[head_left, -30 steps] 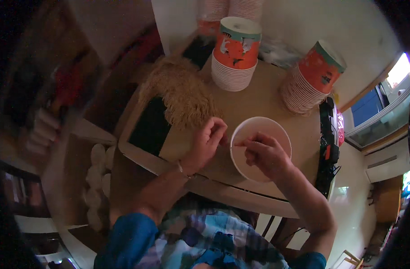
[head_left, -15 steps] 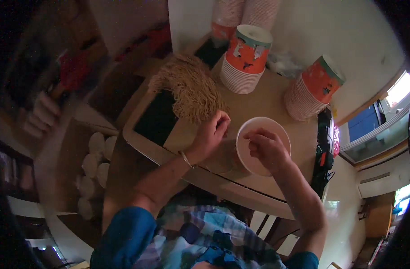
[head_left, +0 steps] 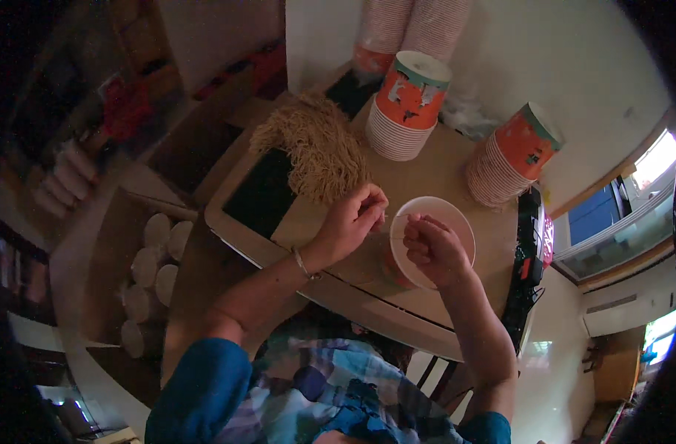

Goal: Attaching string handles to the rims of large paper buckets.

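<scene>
A white-lined paper tub [head_left: 460, 222] stands on the table near its front edge, with my right hand [head_left: 435, 250] over its opening. The thumb and finger of that hand are pinched on a thin pale strand [head_left: 399, 215] that points toward the left hand. My left hand [head_left: 352, 222], a bangle on its wrist, is just left of the tub with its fingertips pressed together; what they hold, if anything, is too small to make out. Beyond it lies a heap of tan, wavy strands [head_left: 315, 152], its near end almost touching my left fingers.
Two stacks of upturned orange-and-green paper tubs, a middle stack [head_left: 408, 107] and a right stack [head_left: 515, 155], stand behind. A dark green mat [head_left: 260, 194] lies under the heap. An open carton [head_left: 108, 259] with several round white items is at lower left. A black device [head_left: 530, 237] lines the right edge.
My right hand has come lower and drawn back toward the tub's near side, and a thin strand now shows at its fingertips. My left hand has moved slightly right. The view has shifted slightly.
</scene>
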Tool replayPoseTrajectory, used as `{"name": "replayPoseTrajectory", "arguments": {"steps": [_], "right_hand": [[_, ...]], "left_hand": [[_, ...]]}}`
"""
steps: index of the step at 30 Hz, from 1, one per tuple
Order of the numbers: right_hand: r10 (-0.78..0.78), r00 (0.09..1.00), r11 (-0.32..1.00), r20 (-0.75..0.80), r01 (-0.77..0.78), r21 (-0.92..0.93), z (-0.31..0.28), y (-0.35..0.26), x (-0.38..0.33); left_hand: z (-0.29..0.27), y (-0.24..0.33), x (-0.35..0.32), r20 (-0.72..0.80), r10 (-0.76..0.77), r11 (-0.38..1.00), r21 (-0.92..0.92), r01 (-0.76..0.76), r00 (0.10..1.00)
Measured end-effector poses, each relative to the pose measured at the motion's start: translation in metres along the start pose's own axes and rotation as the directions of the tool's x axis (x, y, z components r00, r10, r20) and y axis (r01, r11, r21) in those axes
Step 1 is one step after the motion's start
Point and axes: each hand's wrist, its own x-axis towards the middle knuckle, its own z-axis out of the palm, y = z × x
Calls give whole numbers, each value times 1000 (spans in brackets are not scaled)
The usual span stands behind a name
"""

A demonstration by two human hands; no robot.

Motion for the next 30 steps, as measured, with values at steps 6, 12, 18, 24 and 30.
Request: {"name": "replayPoseTrajectory", "arguments": {"steps": [6,12,18,24,30], "right_hand": [[-127,962,789,-240,-49,-613,19,-12,-7],[-522,814,-226,253,154,-962,30,-13,-6],[-304,820,-560,486,259,-787,57,-8,-17],[-127,833,-898,538,134,-420,58,-4,-13],[-48,886,-974,462,60,-217,68,-2,-11]], "left_hand": [[6,14,10,21,81,996,-40,-80,996],[6,23,23,53,71,997,19,-72,996],[0,30,34,65,108,989,96,-114,992],[-1,27,37,133,23,1000,17,-26,991],[-1,22,38,122,54,997,39,-59,991]]}}
